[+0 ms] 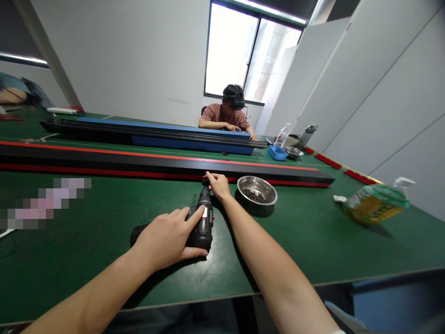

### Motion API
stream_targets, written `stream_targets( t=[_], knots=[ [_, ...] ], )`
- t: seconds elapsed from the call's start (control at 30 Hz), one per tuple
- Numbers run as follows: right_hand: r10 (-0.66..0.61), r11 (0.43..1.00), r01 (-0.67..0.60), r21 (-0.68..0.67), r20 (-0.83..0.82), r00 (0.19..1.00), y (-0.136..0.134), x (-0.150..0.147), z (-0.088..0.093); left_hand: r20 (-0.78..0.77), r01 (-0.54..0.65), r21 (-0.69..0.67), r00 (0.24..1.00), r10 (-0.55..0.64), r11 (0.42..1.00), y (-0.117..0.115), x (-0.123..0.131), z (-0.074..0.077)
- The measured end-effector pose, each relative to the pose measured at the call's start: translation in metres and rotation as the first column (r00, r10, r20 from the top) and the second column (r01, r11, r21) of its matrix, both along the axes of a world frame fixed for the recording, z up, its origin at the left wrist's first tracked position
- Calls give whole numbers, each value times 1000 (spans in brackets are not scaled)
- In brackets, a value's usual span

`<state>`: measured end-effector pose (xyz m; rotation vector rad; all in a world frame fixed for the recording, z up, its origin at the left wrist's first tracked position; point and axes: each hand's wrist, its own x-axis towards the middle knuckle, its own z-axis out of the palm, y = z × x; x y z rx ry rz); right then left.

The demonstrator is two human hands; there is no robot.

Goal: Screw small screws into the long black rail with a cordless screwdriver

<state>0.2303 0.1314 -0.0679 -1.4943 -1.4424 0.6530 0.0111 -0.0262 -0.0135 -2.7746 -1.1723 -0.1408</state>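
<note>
A black cordless drill (204, 222) lies on its side on the green table, its tip pointing at a long black bar with red edges (167, 163). My left hand (170, 234) is wrapped over the drill's body. At the drill's tip, by the near side of the bar, the fingers of my right hand (218, 185) are pinched together; what they hold, if anything, is too small to make out. Just right of that hand stands a steel bowl (273, 197) with many small dark screws (255, 195) in it.
Beyond the bar lie blue and black long profiles (194, 143), with a co-worker (222, 113) bent over behind them. A blue basket (277, 153) and another steel bowl (294, 152) stand at the back right. A large plastic bottle (377, 204) lies at the right.
</note>
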Motion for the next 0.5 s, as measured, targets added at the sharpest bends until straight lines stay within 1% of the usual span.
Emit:
stream_targets(
  t=[0.27, 0.5],
  knots=[
    [-21, 1000, 21, 3, -8, 1000, -7, -2, 7, 2, -4, -3, 1000, 4, 1000, 0, 1, -1],
    [-48, 999, 48, 25, -20, 999, -6, -1, 3, -6, -5, -5, 1000, 5, 1000, 0, 0, -1]
  ],
)
